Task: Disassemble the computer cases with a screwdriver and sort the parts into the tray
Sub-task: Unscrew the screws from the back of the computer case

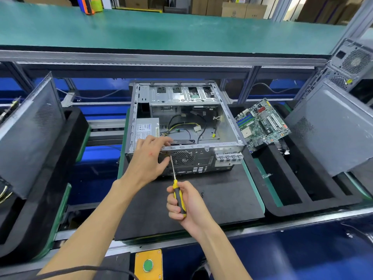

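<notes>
An open computer case (228,126) lies on its side on a black mat (212,199), its rear panel facing me. Inside are a grey power supply (144,128) at the left and loose cables (185,126). My left hand (150,160) rests on the case's rear top edge, fingers over the rim near the power supply, thumb against the rear panel. My right hand (185,205) grips a yellow-and-black screwdriver (178,196). Its shaft points up to the rear panel beside the fan grille (182,157). A green motherboard (262,124) leans in the black foam tray (286,207) on the right.
A grey side panel (30,134) leans in a foam tray at the left. Another panel (339,130) stands at the right, with a second case (351,63) behind it. A small black part (202,194) lies on the mat. A green button on a yellow box (148,264) sits below the bench edge.
</notes>
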Demonstrator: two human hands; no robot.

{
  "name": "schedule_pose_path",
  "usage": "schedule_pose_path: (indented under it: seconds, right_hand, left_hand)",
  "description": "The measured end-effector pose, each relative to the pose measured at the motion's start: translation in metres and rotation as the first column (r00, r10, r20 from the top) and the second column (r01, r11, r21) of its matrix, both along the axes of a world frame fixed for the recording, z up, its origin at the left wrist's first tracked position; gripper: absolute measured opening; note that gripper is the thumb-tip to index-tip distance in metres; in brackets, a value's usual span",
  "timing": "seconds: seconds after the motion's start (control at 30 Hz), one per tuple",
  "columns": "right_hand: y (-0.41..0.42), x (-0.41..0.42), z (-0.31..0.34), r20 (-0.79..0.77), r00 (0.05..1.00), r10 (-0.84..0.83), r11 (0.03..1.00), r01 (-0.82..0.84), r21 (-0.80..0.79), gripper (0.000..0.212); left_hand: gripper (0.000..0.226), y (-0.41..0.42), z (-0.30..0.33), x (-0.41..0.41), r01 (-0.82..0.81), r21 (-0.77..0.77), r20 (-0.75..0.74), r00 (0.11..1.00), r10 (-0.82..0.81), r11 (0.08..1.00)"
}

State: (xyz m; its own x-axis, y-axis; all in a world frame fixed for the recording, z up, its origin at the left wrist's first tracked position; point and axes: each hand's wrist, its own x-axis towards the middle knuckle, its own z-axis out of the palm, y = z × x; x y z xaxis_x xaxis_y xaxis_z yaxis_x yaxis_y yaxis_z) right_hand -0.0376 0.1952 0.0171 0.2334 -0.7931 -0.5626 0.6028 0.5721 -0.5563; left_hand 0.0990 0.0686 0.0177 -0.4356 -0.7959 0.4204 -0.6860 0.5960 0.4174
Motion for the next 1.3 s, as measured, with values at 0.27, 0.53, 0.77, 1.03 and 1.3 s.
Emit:
schedule_pose_path:
  seconds: [0.27, 0.53, 0.77, 1.03, 1.3]
  right_hand:
    - [0.001, -0.004, -0.002, -0.033, 0.999, -0.006, 1.0, 0.006, -0.008, 0.027]
    - [0.001, -0.01, -0.009, -0.029, 0.999, -0.018, 1.0, 0.018, -0.012, 0.027]
    - [0.0, -0.012, -0.015, -0.034, 0.999, -0.018, 1.0, 0.017, -0.021, 0.027]
    - [-0.001, -0.01, -0.017, -0.048, 0.998, -0.028, 1.0, 0.027, -0.005, 0.027]
    - [0.0, -0.011, -0.018, -0.052, 0.998, -0.036, 0.999, 0.035, -0.007, 0.027]
  left_hand:
    - [0.028, -0.008, 0.001, -0.004, -0.006, 0.065, 0.008, 1.0, 0.006, 0.998]
    - [0.014, -0.008, -0.003, 0.008, 0.123, -0.153, -0.018, 0.992, -0.127, 0.981]
    - [0.011, -0.008, -0.011, 0.004, 0.069, -0.23, -0.044, 0.996, -0.081, 0.971]
    - [0.011, -0.002, -0.013, 0.001, -0.059, -0.335, -0.068, 0.997, 0.038, 0.94]
    - [0.007, 0.001, -0.021, -0.004, -0.134, -0.385, -0.099, 0.99, 0.104, 0.913]
